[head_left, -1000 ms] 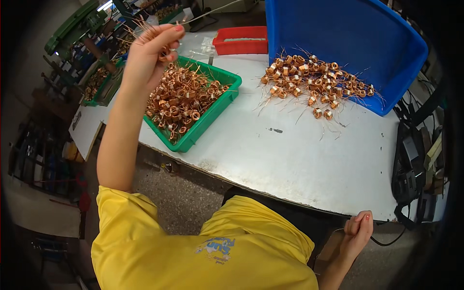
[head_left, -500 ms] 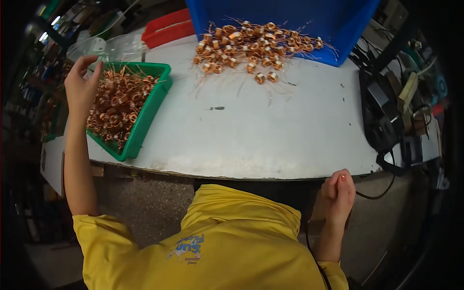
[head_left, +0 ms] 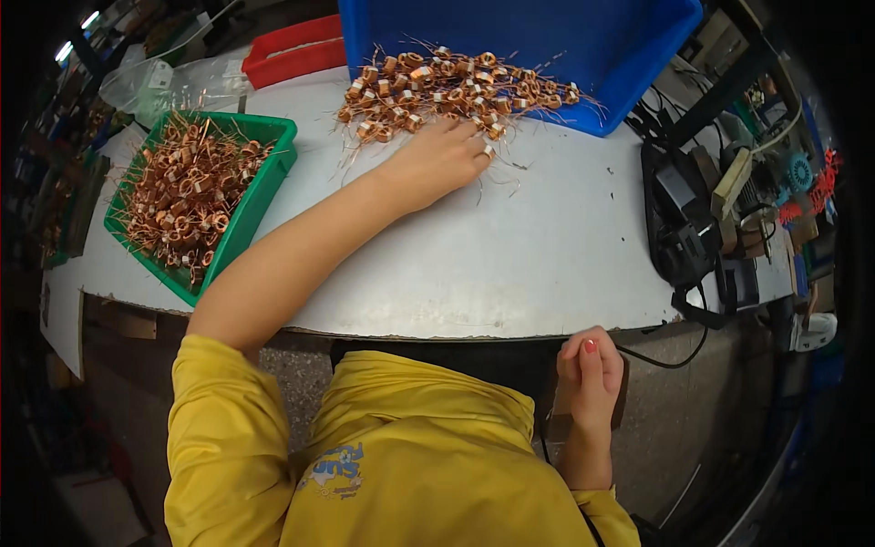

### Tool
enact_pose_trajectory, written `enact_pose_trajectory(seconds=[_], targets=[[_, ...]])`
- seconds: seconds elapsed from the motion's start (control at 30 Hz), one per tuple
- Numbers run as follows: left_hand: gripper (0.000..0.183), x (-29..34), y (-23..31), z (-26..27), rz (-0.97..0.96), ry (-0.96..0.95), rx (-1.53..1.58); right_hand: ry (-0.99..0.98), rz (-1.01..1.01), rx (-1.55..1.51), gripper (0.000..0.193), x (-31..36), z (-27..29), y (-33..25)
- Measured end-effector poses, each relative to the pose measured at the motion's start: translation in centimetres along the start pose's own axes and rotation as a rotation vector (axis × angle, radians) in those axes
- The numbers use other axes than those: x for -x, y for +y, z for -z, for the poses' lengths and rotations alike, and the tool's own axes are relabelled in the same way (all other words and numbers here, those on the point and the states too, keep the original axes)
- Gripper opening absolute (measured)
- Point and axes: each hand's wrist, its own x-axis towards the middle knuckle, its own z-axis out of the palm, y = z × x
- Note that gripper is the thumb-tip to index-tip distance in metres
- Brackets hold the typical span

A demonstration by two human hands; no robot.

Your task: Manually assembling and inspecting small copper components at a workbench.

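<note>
My left hand [head_left: 442,162] reaches across the table to the near edge of a heap of copper wire coils [head_left: 401,96]. Its fingers bend down among the coils, and their tips are hidden, so any grip on a coil does not show. One coil [head_left: 489,151] lies right beside the fingers. At the table's front edge, to the right, my right hand [head_left: 592,369] is closed, thumb over curled fingers; what it holds, if anything, is hidden. A green tray [head_left: 264,187] full of similar coils [head_left: 187,187] with loose wire ends stands on the left, beside my left forearm.
Behind the heap a blue bin [head_left: 510,36] lies tipped toward me. A red tray [head_left: 296,53] and a clear plastic bag [head_left: 173,87] are at the back left. A black bag-like case [head_left: 679,214] with a cable sits at the table's right edge, near tools and parts.
My left hand has swung right from above the green tray, where its fingers were apart, to the coil heap. My right hand stays closed near the table edge. The whole view has shifted slightly.
</note>
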Motion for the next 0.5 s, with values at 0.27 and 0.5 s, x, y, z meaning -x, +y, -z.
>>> enact_pose_trajectory(seconds=[0.27, 0.5], targets=[[0.015, 0.5, -0.9, 0.3, -0.083, 0.03, -0.079, 0.068, 0.021, -0.042, 0.022, 0.7, 1.5, 0.8], [0.02, 0.7, 3.8, 7.1, 0.592, 0.507, 1.344, 0.076, -0.008, -0.072, 0.022, 0.3, 1.0, 1.2]])
